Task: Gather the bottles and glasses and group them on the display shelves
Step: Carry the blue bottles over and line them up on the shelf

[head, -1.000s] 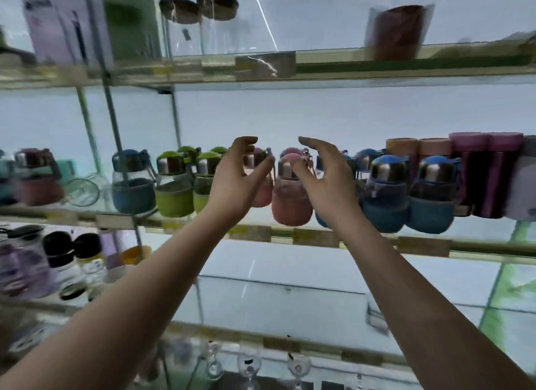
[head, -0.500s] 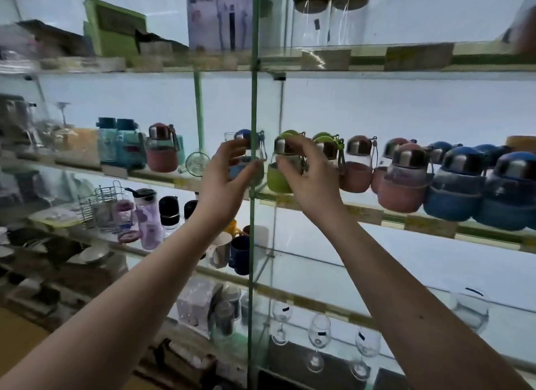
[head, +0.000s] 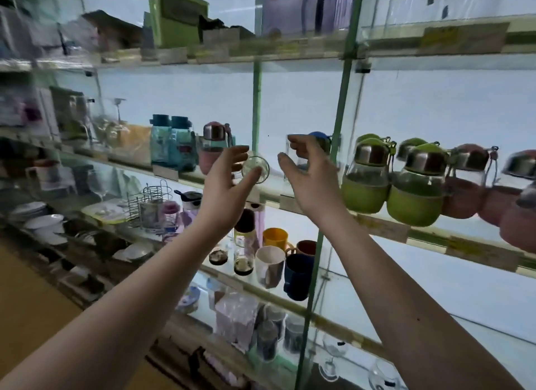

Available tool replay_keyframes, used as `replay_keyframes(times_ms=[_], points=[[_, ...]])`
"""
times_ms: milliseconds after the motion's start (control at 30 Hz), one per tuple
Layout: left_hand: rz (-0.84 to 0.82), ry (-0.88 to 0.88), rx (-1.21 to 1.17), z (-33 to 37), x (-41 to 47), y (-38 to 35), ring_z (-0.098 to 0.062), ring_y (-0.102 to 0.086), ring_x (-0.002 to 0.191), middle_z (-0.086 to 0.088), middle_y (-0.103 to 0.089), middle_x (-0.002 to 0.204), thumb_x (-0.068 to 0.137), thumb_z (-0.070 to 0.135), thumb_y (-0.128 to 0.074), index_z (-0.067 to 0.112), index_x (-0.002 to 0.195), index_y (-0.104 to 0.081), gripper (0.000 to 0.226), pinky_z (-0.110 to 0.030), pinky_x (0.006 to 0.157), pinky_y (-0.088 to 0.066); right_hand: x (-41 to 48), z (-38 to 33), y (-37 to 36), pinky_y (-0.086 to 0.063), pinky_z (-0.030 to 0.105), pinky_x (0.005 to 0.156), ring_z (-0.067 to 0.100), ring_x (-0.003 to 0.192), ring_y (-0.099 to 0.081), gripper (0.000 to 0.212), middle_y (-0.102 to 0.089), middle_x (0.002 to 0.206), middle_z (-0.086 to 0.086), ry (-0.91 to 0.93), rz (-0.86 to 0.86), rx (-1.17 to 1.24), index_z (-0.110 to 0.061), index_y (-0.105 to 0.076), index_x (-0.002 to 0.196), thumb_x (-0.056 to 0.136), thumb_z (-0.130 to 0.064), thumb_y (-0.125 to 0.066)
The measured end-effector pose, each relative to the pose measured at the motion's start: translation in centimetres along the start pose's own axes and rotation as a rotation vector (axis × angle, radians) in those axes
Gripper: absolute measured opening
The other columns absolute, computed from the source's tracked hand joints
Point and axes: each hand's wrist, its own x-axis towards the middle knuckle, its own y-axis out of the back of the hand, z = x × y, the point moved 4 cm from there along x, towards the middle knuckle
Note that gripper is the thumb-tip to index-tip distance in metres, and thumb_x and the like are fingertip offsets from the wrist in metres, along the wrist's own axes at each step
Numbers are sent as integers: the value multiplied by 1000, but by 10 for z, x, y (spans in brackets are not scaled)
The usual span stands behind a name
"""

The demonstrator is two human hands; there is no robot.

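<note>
Currently both hands are up at the middle glass display shelf (head: 377,225), one on each side of the green upright post (head: 256,99). The key relation concerns the small clear drinking glass lying on its side (head: 259,165). Its round end faces the camera, so its long axis runs front-to-back into the shelf. It sits just right of the left hand (head: 226,186), in the gap between the raised fingers (head: 238,153) and the thumb below. Those fingers are spread and straight, not gripping, and the thumb overlaps the rim, so contact is unclear. The left hand is clearly the nearer one. The right hand (head: 310,175) is beside an upright clear tumbler (head: 290,155), which stands in front of a blue-capped bottle (head: 319,136). Its fingers are curved over the tumbler's top with the thumb lower down, and it cannot be told whether they already pinch it. Likely next, the left hand closes across the tipped glass's width and stands it up. The green-sleeved glass bottles with steel caps (head: 365,186) are grouped further right on the same shelf.
</note>
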Motion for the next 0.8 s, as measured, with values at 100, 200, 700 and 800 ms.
replay_keyframes(times_ms=[100, 200, 700, 800], points=[[-42, 9, 36, -26, 34, 3, -18, -55, 114, -1, -58, 123, 89, 32, -61, 23, 124, -50, 38, -42, 99, -46, 26, 15, -25, -36, 21, 90, 11, 119, -49, 35, -56, 126, -1, -11, 40, 58, -18, -52, 125, 91, -25, -58], [-46, 18, 32, -53, 68, 7, -21, -58, 112, -2, -60, 120, 80, 46, -62, 31, 117, -51, 41, -48, 95, -49, 51, 31, -53, -37, 21, 92, 9, 117, -49, 33, -56, 122, -3, -8, 59, 86, -18, -52, 123, 91, -25, -58], [-66, -221, 524, -137, 165, 33, -26, -43, 116, -3, -53, 128, 79, 47, -49, 18, 118, -57, 50, -33, 91, -31, 116, 67, -144, -37, 19, 90, 9, 114, -52, 28, -59, 122, -3, -37, 90, -51, -19, -54, 118, 91, -24, -57], [-92, -309, 558, -152, 187, 35, -26, -43, 120, -1, -52, 131, 78, 44, -52, 18, 119, -57, 48, -38, 97, -31, 123, 68, -158, -39, 22, 92, 9, 115, -52, 28, -60, 122, -4, -41, 138, -122, -19, -54, 118, 91, -25, -58]])
